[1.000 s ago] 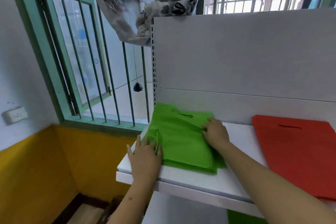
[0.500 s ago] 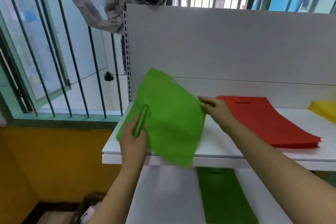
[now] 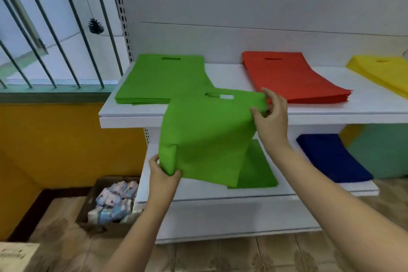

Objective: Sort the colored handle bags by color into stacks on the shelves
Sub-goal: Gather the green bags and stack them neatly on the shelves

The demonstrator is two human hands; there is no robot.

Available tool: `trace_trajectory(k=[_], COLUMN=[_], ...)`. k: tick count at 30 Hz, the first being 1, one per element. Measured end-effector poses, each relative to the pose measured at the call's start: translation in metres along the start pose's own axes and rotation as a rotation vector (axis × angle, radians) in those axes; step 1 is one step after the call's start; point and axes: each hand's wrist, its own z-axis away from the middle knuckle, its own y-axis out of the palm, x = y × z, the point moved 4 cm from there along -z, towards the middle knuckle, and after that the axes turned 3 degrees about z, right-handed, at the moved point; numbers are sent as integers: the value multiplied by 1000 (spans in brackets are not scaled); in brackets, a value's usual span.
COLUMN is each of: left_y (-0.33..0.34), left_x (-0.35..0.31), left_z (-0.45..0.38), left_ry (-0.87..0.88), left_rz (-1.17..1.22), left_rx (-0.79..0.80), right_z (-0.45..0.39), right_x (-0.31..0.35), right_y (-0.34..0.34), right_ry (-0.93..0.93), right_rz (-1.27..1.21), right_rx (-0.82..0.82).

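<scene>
I hold one green handle bag (image 3: 205,137) in the air in front of the shelves. My left hand (image 3: 163,174) pinches its lower left corner and my right hand (image 3: 270,115) pinches its upper right corner. A stack of green bags (image 3: 161,77) lies at the left end of the upper shelf (image 3: 220,115). Further right on that shelf are a red stack (image 3: 291,77) and a yellow stack (image 3: 384,73). On the lower shelf (image 3: 198,192) lie another green bag (image 3: 258,172), partly hidden by the held one, and a blue stack (image 3: 331,157).
A cardboard box (image 3: 110,203) with small wrapped packets stands on the floor left of the lower shelf. A barred window (image 3: 55,28) is at the left above a yellow wall (image 3: 66,139). A white box corner (image 3: 15,256) shows at the bottom left.
My view has dropped and pulled back from the shelf. I lifted one green bag off the green stack, and it now hangs lower between both hands in front of the shelves.
</scene>
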Motion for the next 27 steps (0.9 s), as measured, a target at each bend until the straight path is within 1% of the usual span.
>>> trace_trajectory(k=[2,3,4,6,9,11,13,15,17,19,22,24,27], left_y=[9,15,21,36,65,89,116,143,167,189,214,225,240], left_x=[30,43,56,72,83,96,110,122,133,144,158,165,181], left_z=[3,5,9,19,43,60,74,87,97,105,112,107,85], left_ry=[-94,-154,-205,-297,-407,-465,-496,-528,-551,-596,-714,-784,-847], left_rz=[-128,-169,-187,-177,-201,-228,-243,-245,-280,-294,-197,-107,-1], left_rx=[131,183,224,252,278,289,301,306,299,324,371,350,295], right_z=[26,36,44,48,47,51,53,48,38,26,5,-11,-35], right_x=[-7,-16,-29,-60,-109,-142,-174,-208,-241,-273,-314,-333,-360], right_y=[-8,-11,-16,-31,-61,-83,-105,-122,-133,-140,-139,-128,-102], right_ry=[-121,-148,-138,-42,154,232,269,282,294,350,444,467,519], right_rz=[59,70,75,61,55,42,72,171,247,286,239,215,253], right_rx=[-22,-9,10,33,105,152,185,264,332,372,403,441,490])
